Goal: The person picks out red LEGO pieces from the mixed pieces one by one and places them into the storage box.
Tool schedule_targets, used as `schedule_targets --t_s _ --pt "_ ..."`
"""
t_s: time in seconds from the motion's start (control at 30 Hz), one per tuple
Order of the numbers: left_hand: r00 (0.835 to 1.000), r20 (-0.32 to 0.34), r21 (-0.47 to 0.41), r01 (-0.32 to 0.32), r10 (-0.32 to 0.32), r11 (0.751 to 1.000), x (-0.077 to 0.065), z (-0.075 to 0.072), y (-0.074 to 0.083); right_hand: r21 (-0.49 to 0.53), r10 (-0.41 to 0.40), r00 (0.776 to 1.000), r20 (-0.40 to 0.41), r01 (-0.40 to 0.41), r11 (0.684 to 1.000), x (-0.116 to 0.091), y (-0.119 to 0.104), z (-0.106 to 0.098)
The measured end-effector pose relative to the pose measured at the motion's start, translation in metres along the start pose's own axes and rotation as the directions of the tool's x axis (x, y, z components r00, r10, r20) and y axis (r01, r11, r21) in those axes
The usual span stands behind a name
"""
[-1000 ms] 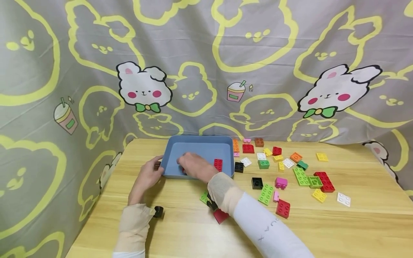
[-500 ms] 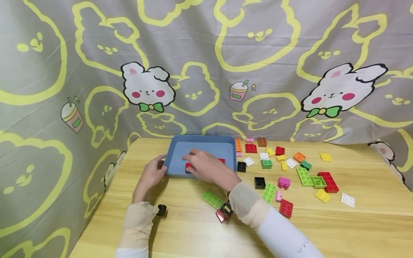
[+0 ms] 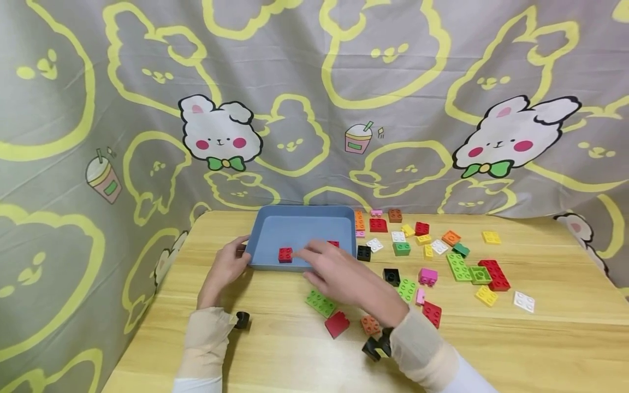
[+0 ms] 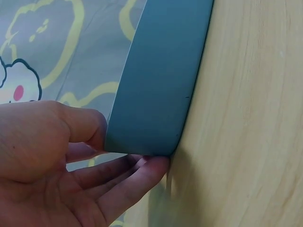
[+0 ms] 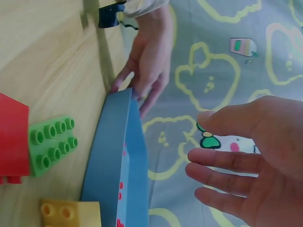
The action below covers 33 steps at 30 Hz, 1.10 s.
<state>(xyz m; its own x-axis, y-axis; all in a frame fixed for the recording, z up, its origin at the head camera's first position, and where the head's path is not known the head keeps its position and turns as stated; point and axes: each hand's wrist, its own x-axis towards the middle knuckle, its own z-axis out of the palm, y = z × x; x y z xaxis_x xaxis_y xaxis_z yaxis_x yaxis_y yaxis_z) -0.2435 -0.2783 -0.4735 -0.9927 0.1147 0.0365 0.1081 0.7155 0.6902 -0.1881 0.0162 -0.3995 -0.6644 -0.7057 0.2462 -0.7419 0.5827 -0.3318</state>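
Observation:
My left hand grips the front left corner of a shallow blue tray, with the thumb at its rim in the left wrist view and the fingers against its outer wall. Inside the tray, near its front wall, sits a red toy brick with studs up. A second red brick lies to its right, partly hidden behind my right hand. That hand is over the tray's front edge, holding nothing. In the right wrist view its fingers are extended and its palm is bare.
In front of the tray lie a light green brick, a red piece and an orange brick. Many coloured bricks, among them a pink one, spread over the table's right side. A patterned curtain hangs behind.
My right hand has let go of the red brick in the tray and drawn back to the right and toward me. The orange brick has come into view. My left hand stays at the corner.

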Motion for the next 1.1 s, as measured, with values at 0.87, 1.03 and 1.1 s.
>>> schedule_targets --t_s 0.87,1.03,1.1 --pt "1.0 -0.003 -0.014 0.011 -0.011 1.0 -0.003 -0.001 0.0 0.217 0.042 0.979 0.2 -0.086 0.972 -0.057 0.0 0.018" --pt "1.0 -0.003 -0.006 0.009 -0.009 1.0 -0.003 -0.002 0.0 0.227 0.035 0.972 0.231 -0.089 0.97 -0.058 -0.001 0.022" --pt "1.0 -0.002 -0.008 0.009 -0.009 1.0 -0.002 -0.001 0.0 0.215 0.031 0.969 0.246 -0.086 0.973 -0.059 -0.001 0.023"
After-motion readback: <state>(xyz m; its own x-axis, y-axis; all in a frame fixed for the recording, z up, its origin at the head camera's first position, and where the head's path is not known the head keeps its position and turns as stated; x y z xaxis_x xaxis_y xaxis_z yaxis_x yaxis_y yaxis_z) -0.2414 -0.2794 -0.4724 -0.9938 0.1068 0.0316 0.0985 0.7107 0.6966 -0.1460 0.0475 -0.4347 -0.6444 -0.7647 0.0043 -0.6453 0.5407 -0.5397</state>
